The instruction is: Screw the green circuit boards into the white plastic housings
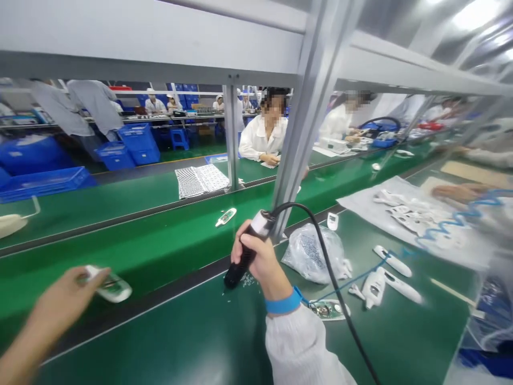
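Well, item by item. Your right hand (256, 256), lower centre of the frame, is clenched around a black electric screwdriver (243, 261), tilted with its tip down and left. A blue wristband (284, 302) sits at that wrist, and a black cable (332, 267) runs from the tool to the bottom edge. Your left hand (66, 299), lower left, grasps a white device (112, 286) at the fingertips.

Both hands are above a dark green belt (140, 342). Small screws (247, 280) lie just beside the screwdriver's tip.

To the right on that belt: 1 clear bag (310, 254) of parts, 1 circuit board (328, 309) in a white casing, and further white casings (374, 289). A white sheet (412, 251) at right holds more pieces and a blue coiled cord (444, 227). A co-worker's blurred hand (457, 192) reaches in at the right edge.

Upper centre: 1 white device (225, 216) lies on a second green belt (120, 214), and a co-worker (264, 139) in white sits beyond it. Blue crates (138, 144) stand at upper left.
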`<action>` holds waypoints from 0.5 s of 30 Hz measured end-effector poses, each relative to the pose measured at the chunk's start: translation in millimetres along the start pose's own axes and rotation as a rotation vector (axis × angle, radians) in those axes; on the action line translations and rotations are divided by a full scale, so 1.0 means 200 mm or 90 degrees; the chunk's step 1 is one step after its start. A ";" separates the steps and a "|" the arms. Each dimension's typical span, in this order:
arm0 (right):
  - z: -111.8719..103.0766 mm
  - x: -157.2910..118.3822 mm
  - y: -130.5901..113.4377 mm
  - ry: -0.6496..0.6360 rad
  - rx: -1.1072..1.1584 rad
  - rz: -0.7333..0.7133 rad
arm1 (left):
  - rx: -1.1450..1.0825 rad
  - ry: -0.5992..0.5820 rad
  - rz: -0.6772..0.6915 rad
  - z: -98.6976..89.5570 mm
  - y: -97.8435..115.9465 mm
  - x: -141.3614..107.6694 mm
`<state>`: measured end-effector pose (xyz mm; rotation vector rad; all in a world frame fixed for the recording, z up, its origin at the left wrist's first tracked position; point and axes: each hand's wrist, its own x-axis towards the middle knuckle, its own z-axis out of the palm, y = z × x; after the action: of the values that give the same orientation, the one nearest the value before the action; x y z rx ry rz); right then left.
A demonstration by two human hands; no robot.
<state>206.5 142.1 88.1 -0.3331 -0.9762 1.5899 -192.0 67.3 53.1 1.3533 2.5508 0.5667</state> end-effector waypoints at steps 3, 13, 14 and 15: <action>0.04 -0.01 0.00 -0.010 -0.013 -0.015 | -0.266 0.037 -0.048 0.17 0.29 -0.43; 0.28 -0.10 0.03 -0.112 -0.137 -0.015 | -0.178 0.037 0.281 0.49 0.44 -0.87; 0.30 -0.11 0.03 -0.113 -0.150 -0.009 | -0.165 0.040 0.305 0.48 0.45 -0.87; 0.32 -0.12 0.04 -0.112 -0.165 -0.003 | -0.159 0.039 0.326 0.48 0.46 -0.88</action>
<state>165.0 95.2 113.9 -0.3721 -1.3224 1.5085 8.7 -7.8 3.7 1.9146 2.0710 0.9852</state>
